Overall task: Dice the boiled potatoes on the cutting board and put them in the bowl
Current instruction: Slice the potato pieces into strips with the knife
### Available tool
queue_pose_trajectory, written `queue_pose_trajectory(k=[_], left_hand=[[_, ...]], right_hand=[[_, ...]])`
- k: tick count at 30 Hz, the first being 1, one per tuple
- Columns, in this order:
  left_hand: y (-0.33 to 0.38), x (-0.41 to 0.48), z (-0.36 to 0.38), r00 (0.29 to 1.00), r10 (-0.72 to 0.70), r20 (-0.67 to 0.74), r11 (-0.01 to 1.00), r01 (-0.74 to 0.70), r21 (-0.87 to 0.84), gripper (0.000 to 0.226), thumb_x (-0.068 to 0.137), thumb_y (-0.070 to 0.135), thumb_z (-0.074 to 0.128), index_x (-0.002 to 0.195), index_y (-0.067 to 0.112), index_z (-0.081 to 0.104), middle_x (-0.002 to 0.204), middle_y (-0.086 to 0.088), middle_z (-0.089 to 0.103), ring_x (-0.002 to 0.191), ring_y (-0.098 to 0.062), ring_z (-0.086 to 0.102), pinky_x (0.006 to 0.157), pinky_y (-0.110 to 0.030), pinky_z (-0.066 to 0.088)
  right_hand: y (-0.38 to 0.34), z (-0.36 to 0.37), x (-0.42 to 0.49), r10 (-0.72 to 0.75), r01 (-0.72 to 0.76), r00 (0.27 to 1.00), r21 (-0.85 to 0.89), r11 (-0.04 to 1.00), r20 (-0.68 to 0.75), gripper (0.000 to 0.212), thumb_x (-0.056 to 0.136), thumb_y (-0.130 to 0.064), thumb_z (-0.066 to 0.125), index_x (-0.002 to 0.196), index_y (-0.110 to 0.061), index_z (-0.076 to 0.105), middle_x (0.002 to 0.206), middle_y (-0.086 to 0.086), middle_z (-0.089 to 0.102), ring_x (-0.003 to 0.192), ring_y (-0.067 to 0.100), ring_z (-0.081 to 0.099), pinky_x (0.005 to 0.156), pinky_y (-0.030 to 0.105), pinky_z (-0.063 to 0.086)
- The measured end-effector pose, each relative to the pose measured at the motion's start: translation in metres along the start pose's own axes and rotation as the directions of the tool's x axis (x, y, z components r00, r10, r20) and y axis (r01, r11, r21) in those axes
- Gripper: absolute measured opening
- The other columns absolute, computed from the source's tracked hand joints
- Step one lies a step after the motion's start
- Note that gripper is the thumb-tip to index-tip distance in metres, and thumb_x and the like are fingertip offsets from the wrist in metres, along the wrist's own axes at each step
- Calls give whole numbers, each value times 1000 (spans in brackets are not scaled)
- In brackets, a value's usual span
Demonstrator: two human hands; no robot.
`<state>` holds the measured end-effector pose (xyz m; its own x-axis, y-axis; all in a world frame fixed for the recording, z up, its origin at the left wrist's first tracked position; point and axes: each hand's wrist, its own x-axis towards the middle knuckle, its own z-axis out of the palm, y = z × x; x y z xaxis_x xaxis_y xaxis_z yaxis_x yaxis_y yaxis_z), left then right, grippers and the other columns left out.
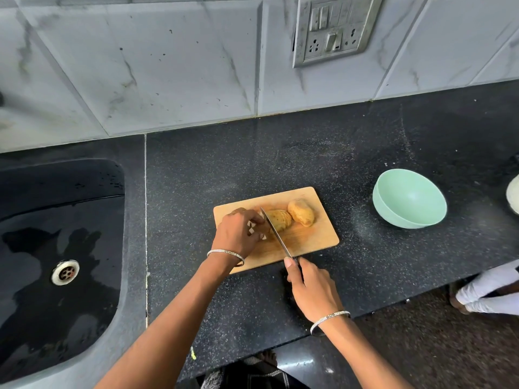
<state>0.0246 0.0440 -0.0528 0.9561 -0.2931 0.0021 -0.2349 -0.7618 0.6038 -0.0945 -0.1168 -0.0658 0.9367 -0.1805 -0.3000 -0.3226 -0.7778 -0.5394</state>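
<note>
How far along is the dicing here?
Early. Done: the sliced potato on the board shows several cuts. In hand: the left hand steadies it while the right hand grips the knife. Left: dicing it, cutting the whole potato beside it, filling the empty bowl.
</note>
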Motion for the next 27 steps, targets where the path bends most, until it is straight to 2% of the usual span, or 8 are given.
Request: queue_pose_trajectory(k=[2, 5, 7, 10, 15, 17, 20, 27], left_hand=[[0, -3, 1, 1000, 2, -23, 1000, -1, 19, 18, 82, 16, 68, 99, 22, 72, 100, 1, 64, 88, -19, 60, 72, -22, 40], [-2, -6, 0, 999, 24, -38, 998, -22, 59, 27, 84, 9, 58, 100, 22, 74, 103, -4, 62, 93, -26, 60, 75, -29, 45], [-6, -6, -1, 998, 17, -63, 993, -9, 119, 26, 85, 11, 56, 99, 21, 74, 99, -6, 62, 91, -30, 59, 73, -34, 48], [-9, -8, -2, 996, -15, -89, 972, 36, 233, 19, 87, 18, 57, 95, 17, 75, 95, -7, 63, 91, -31, 59, 72, -35, 45], [-3, -19, 4, 992, -47, -119, 991, 61, 117, 22, 81, 19, 65, 101, 25, 72, 97, -2, 60, 93, -27, 57, 76, -33, 46], [1, -20, 8, 997, -17, -79, 996, 24, 91, 22, 81, 23, 67, 101, 30, 71, 98, 1, 57, 94, -24, 56, 79, -33, 47], [5, -18, 11, 999, 23, -27, 993, -20, 118, 20, 80, 25, 68, 99, 31, 70, 100, 0, 57, 96, -24, 54, 83, -35, 47], [-7, -17, 3, 995, -41, -90, 980, 58, 190, 7, 79, 27, 65, 83, 22, 69, 94, -2, 55, 90, -27, 54, 75, -36, 49]], right_hand=[[1, -1, -2, -18, 18, 1000, 0, 1000, -5, 48, 99, -58, 22, 94, -24, 57, 97, -2, 70, 94, 29, 63, 82, 42, 48], [3, -1, -6, -34, 34, 999, 1, 999, -4, 49, 98, -59, 21, 91, -24, 55, 95, -2, 70, 91, 29, 63, 80, 43, 48], [5, 1, -9, -45, 45, 999, -6, 999, -9, 52, 96, -62, 19, 90, -24, 54, 92, -3, 70, 89, 28, 64, 78, 44, 49], [6, 6, -12, -39, 38, 999, -18, 999, -5, 57, 94, -65, 14, 88, -24, 54, 88, -2, 69, 85, 27, 65, 77, 44, 49], [7, 11, -13, -22, 22, 1000, -33, 999, 5, 53, 97, -61, 18, 84, -23, 53, 86, 2, 67, 85, 30, 63, 76, 44, 48], [7, 11, -12, -12, 12, 1000, -36, 999, 3, 50, 100, -57, 21, 87, -23, 55, 90, 2, 68, 89, 31, 62, 77, 43, 47], [7, 8, -10, -6, 6, 1000, -40, 999, 6, 50, 101, -55, 22, 90, -22, 57, 94, 1, 69, 92, 30, 62, 78, 42, 46], [9, 9, -8, -3, 3, 1000, -43, 999, 6, 52, 99, -59, 19, 88, -24, 56, 91, 1, 68, 88, 29, 63, 78, 43, 48]])
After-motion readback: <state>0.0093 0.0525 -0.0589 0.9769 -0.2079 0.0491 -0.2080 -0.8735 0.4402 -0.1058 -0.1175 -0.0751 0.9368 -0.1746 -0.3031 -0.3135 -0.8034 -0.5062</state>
